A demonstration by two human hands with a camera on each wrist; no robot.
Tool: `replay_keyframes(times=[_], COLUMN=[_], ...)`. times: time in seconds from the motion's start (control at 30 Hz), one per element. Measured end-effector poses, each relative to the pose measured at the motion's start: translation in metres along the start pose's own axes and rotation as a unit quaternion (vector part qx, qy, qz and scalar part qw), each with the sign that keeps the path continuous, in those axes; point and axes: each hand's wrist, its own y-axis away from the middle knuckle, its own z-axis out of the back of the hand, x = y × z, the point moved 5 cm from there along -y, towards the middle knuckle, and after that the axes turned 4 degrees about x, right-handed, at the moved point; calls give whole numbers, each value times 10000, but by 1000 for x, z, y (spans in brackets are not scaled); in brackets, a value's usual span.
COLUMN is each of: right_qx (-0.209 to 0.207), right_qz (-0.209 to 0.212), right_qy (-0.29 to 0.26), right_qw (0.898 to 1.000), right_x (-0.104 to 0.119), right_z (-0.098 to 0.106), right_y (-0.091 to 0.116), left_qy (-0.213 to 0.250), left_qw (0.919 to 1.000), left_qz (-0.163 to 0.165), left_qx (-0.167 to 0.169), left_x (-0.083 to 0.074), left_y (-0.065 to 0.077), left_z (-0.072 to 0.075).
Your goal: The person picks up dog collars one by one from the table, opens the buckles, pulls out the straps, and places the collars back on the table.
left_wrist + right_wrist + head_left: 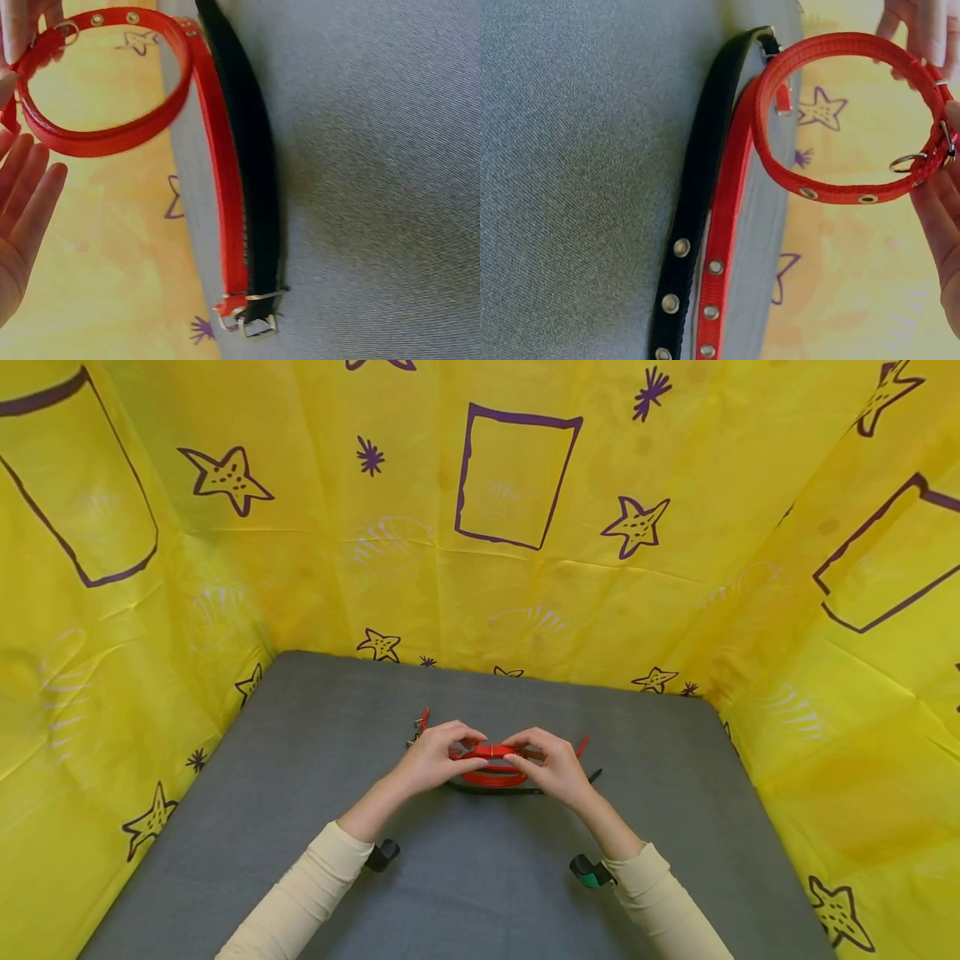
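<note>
Both hands hold up a red collar (491, 751), fastened into a loop, above the grey table. It has metal eyelets, a D-ring and a buckle (948, 139). My left hand (429, 762) pinches one side of the fastened strap between thumb and fingers. On the other side, my right hand (557, 767) grips it close to the buckle. Beneath the loop, a second red collar (219, 165) and a black collar (256, 187) lie stretched out side by side, their buckles at the left end and eyelets toward the right.
The grey table (480, 893) is enclosed at the back and sides by yellow cloth (420, 585) with purple starfish and frame drawings. Dark wrist devices show below each forearm, the left one (384, 855) black and the right one (588, 872) partly green.
</note>
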Motion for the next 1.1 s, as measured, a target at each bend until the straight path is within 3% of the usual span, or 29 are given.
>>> replay_keyframes(times=[0.23, 0.5, 0.9, 1.1], right_qx=[59, -20, -193, -378], right_qz=[337, 611, 460, 438], right_qy=[139, 306, 116, 142], right_qw=[9993, 9977, 9987, 9982], right_x=[9, 10, 6, 2], right_z=[-4, -7, -6, -6], right_y=[0, 1, 4, 6], left_qy=[-598, -995, -528, -301], left_qw=[9981, 9947, 9976, 9986], left_qz=[-113, -35, -204, -69], left_qx=[-115, -255, -409, -418], left_x=[-13, -12, -11, -8], left_y=[0, 2, 3, 2], left_z=[-3, -7, -9, -10])
